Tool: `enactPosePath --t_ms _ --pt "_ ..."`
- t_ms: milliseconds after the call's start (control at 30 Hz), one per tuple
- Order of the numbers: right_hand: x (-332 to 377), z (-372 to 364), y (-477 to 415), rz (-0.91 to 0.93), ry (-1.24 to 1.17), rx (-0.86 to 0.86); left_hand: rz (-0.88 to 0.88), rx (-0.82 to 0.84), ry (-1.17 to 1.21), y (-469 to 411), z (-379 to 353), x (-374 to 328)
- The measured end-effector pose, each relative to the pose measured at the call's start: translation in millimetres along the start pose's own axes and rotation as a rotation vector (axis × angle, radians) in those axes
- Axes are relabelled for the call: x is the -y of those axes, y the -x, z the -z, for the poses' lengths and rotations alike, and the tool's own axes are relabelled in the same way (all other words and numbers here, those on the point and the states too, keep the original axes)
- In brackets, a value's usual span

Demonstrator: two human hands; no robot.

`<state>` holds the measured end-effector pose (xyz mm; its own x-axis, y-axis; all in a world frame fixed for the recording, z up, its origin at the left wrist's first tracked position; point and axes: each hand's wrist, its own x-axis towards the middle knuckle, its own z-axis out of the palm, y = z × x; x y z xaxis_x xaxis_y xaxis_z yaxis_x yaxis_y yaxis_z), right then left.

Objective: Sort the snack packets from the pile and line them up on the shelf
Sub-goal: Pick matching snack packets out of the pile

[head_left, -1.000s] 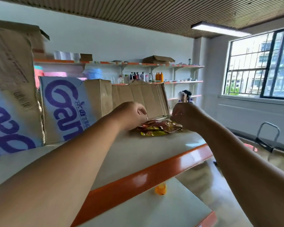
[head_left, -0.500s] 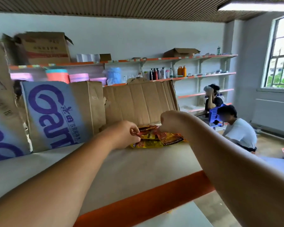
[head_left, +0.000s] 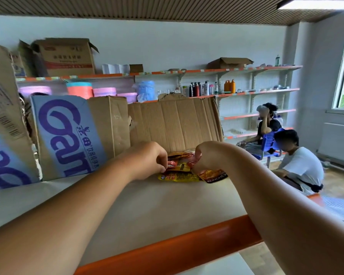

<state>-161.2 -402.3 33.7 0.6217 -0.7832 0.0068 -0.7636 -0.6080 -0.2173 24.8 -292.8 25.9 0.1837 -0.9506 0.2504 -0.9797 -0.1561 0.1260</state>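
Snack packets (head_left: 184, 171) lie heaped on the shelf (head_left: 167, 207), just in front of the cardboard sheet (head_left: 175, 124). Left hand (head_left: 147, 161) pinches a red packet (head_left: 171, 164); right hand (head_left: 205, 157) grips another with curled fingers. Sorting looks underway; next, one packet needs drawing clear and laying beside the heap.

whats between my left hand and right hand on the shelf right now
The pile of snack packets lies between the left hand and right hand, with both hands pinching at it. The head view shows this.
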Motion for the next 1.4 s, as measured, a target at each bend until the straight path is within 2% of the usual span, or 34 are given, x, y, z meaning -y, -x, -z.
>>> enactPosePath --t_ms 100,233,400,533,700,967,1033,1100,1200,1267,1333,1400 --pt "-0.7 0.8 1.0 0.008 -0.014 0.003 -0.037 -0.029 0.004 1.2 -0.6 0.1" --pt "-0.7 1.0 1.6 0.031 -0.011 0.003 -0.018 0.037 0.051 3.0 -5.3 -1.9" --pt "-2.2 0.1 1.1 0.080 -0.049 -0.026 -0.032 -0.051 0.047 3.0 -6.2 -1.4" --pt "-2.5 -0.3 -0.1 0.110 -0.088 -0.044 0.017 -0.020 0.123 1.2 -16.1 -1.5" --pt "-6.7 -2.4 -0.8 0.106 -0.063 -0.012 0.083 -0.075 0.206 -5.7 -25.5 -1.4" --pt "-8.1 -2.1 0.6 0.110 -0.055 -0.005 0.077 -0.108 0.016 -8.2 -26.7 -7.7" --pt "-7.2 -1.2 1.4 0.115 -0.052 0.002 0.051 -0.189 0.000 -4.9 -16.9 -9.3" --pt "-5.2 -0.5 2.1 0.113 -0.043 0.008 0.025 -0.347 0.055 -1.2 -0.6 -9.5" --pt "-4.9 0.5 2.2 0.123 -0.070 0.003 0.051 -0.525 0.301 6.0 30.1 -8.2" --pt "-7.6 0.9 1.2 0.148 -0.144 -0.038 0.083 -0.504 0.501 10.3 40.5 -5.7" --pt "-8.9 1.1 1.5 0.178 -0.199 -0.078 0.123 -0.385 0.619 12.8 39.3 -1.5" --pt "-8.3 1.4 4.2 0.215 -0.262 -0.094 0.161 -0.215 0.551 11.3 31.3 4.5"
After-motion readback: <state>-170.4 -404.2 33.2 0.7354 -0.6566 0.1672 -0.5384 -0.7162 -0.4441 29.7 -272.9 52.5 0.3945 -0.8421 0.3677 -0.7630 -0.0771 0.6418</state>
